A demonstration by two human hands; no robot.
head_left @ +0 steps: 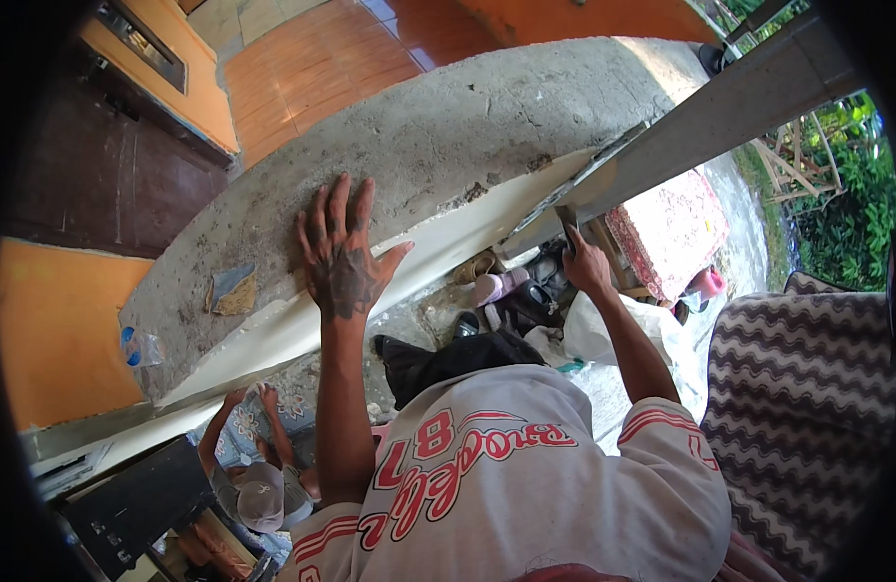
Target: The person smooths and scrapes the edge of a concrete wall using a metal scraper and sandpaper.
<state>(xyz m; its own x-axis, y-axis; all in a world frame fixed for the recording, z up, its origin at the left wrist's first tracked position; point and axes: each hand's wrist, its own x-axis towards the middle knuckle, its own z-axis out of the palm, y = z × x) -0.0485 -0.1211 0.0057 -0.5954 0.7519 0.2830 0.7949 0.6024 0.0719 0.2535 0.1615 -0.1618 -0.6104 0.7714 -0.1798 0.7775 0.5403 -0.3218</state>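
Taking clock directions from the middle of the view, the left hand (348, 272) lies between 9 and 10 o'clock, palm down and fingers spread apart on the rough grey top of a curved low wall (438, 121). The right hand (587, 264), between 2 and 3 o'clock, is clamped round a dark hand tool (566, 219); that tool sits at 2 o'clock, its end near the wall's pale side and the foot of a grey pillar (710, 121) (its exact kind is too small to tell). A torn scrap (232, 290) rests on the wall top at 9 o'clock, left of the left hand. Shoes (501, 286) lie heaped at 3 o'clock, close to the middle, with a white sack (618, 330) just past them. Another person in a grey cap (261, 496) crouches between 7 and 8 o'clock, and a striped seat (807, 417) fills 4 o'clock.
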